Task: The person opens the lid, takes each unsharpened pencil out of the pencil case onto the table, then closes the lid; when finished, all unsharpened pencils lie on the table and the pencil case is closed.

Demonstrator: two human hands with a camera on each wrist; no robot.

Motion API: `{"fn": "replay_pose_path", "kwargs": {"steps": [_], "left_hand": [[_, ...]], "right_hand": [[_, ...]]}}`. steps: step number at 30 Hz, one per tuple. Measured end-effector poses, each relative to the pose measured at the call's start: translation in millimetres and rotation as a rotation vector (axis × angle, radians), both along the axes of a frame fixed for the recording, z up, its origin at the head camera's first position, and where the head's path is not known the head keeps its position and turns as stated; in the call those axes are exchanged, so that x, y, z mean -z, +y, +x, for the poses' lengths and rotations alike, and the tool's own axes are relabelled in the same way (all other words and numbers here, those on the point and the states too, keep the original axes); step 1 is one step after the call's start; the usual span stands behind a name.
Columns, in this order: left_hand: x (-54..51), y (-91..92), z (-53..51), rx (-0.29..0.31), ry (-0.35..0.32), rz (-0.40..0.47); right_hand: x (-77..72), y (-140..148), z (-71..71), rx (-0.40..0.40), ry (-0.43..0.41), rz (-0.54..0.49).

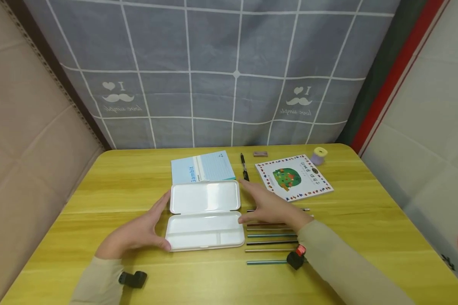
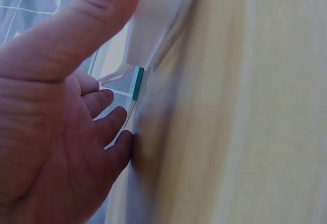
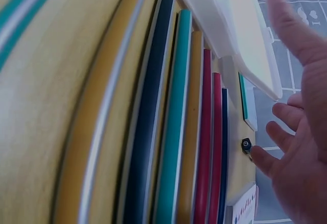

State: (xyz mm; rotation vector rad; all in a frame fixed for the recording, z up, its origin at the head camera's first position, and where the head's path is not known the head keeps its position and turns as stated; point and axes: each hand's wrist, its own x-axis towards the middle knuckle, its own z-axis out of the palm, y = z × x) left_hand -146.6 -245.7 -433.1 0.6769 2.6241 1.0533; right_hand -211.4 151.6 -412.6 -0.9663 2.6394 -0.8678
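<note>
A white pencil case [image 1: 213, 243] lies unfolded on the table, its lid [image 1: 191, 198] laid back toward the far side and its divided tray nearer me; nothing lies inside. At its left side is my left hand [image 1: 135, 232], thumb by the near corner and fingers beside the lid; contact is hard to tell. My right hand [image 1: 269, 206] reaches along the right side, thumb at the tray's edge, fingers spread near the lid's corner. Beneath and beside that hand several pencils [image 1: 272, 242] lie in a row, partly covered by it.
Behind the case lies a light blue notebook [image 1: 215, 167], partly overlapped by the lid. A black pen [image 1: 244, 167], an eraser [image 1: 260, 154], a picture book [image 1: 309, 182] and a yellow-and-purple small container [image 1: 318, 156] stand or lie further back. A grey cloth [image 1: 213, 97] hangs behind the table.
</note>
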Motion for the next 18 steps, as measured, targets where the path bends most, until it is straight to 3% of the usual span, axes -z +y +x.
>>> {"fn": "replay_pose_path", "kwargs": {"steps": [8, 18], "left_hand": [[4.2, -0.3, -2.8, -0.006, -0.016, -0.011], [-1.5, -0.8, -0.3, -0.023, -0.050, 0.004]], "right_hand": [[9.7, -2.9, -7.7, -0.036, 0.008, -0.048], [3.5, 0.7, -0.1, -0.028, -0.002, -0.083]]}}
